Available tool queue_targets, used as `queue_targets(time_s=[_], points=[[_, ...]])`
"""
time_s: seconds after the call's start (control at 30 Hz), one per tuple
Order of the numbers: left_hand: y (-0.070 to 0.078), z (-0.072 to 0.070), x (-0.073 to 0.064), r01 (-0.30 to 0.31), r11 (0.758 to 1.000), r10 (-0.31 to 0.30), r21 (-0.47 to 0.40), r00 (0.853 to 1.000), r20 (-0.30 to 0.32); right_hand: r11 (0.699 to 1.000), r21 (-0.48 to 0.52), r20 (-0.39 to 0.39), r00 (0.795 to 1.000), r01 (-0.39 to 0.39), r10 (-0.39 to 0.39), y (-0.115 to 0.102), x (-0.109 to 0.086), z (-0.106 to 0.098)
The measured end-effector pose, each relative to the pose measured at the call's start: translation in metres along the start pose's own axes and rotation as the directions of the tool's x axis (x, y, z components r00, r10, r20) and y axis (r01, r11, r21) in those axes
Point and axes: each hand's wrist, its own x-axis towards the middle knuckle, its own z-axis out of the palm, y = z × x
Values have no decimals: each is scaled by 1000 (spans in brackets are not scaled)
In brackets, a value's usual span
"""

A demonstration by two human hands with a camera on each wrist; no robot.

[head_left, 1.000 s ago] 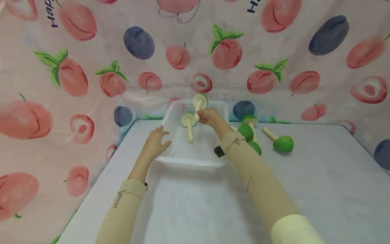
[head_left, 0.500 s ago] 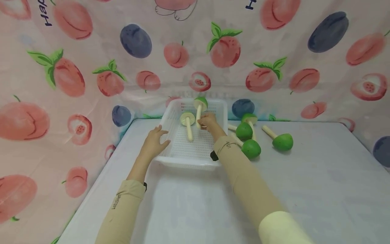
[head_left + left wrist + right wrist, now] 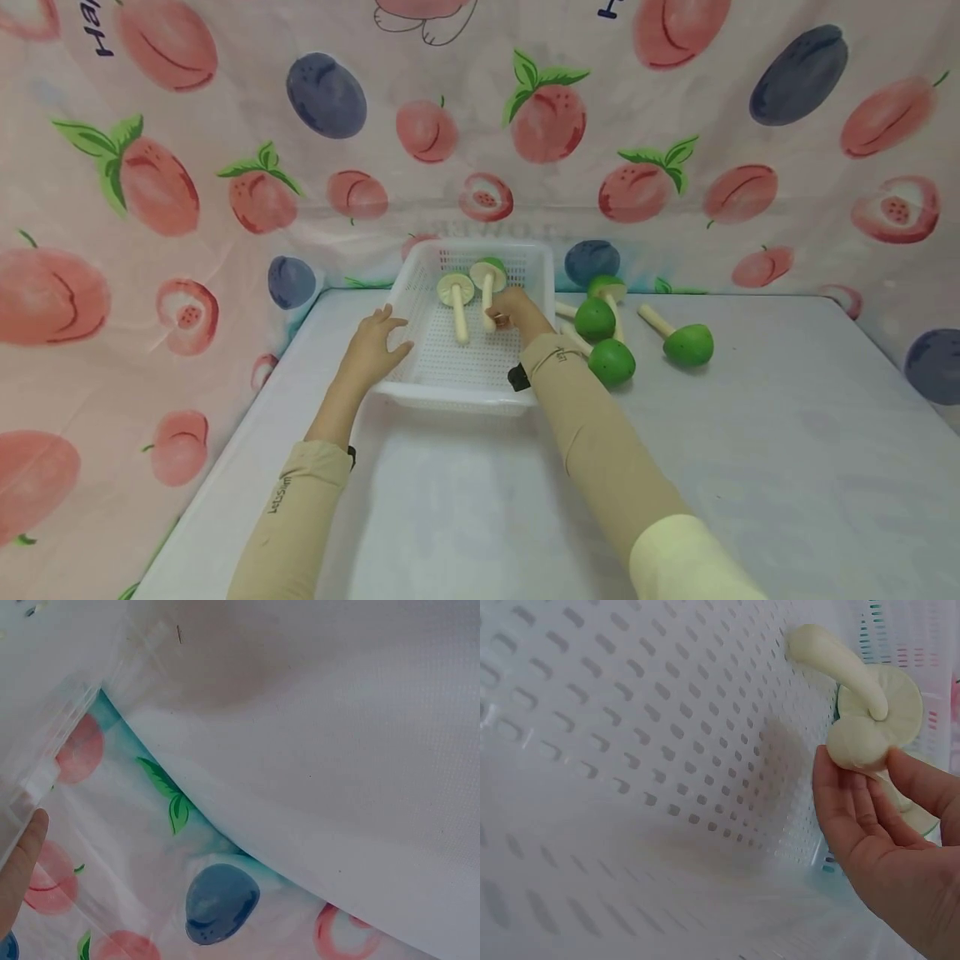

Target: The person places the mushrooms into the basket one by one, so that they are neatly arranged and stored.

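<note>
A person's right hand pinched the stem of a green-capped mushroom inside a white perforated basket at the centre of the frame, thumb on one side and fingers on the other. The grip sat at the foot of the stem, as the right-wrist view showed, probably because that slim end was easy to pinch and kept the hand clear of the broad cap, which pointed towards the basket's far wall. Whether the basket bore any of its weight could not be told. Just to its left, a second mushroom lay in the basket, its cap also towards the back, the two stems running nearly side by side, an arrangement that seemed to save room. At the basket's left rim, the left hand held nothing, its fingers spread and released, perhaps placed there to steady the side; firm contact was not clear. On the white worktop, right of centre, three mushrooms were bunched beside the basket, apparently within easy reach of the right hand, while a lone mushroom lay farther right. A fruit-print sheet filled the background.
</note>
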Motion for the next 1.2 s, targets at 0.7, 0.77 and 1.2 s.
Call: queue_targets(time_s=[0.7, 0.77, 1.2], points=[[2, -3, 1, -11, 1000, 11, -3, 1000, -4, 975, -216, -40, 998, -59, 52, 21, 53, -10], [2, -3, 1, -13, 1000, 13, -2, 1000, -3, 971, -234, -43, 998, -56, 47, 16, 27, -8], [1, 0, 0, -17, 1000, 17, -11, 1000, -18, 970, -238, -55, 998, -48, 36, -6, -53, -4]])
